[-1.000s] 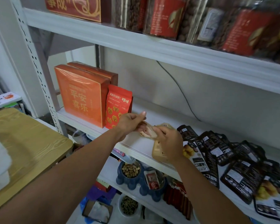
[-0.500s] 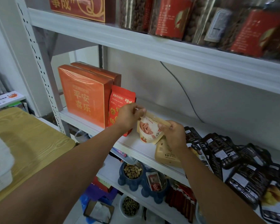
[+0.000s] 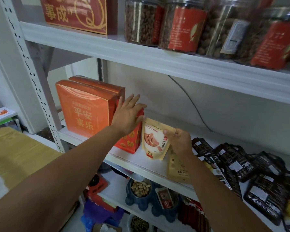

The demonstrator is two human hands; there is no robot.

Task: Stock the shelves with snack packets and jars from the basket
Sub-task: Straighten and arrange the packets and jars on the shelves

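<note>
Middle shelf (image 3: 141, 164), left to right: orange boxes (image 3: 84, 108); left hand (image 3: 127, 114), fingers straight and spread, pressing the upright red pouch (image 3: 131, 143) towards the boxes; beige pouch (image 3: 155, 141), upright on the shelf just beside the red one, its top right corner pinched by the right hand (image 3: 179, 141). The pouch is probably light, soft and easily toppled, so it is best held by its stiffer sealed top edge.
</note>
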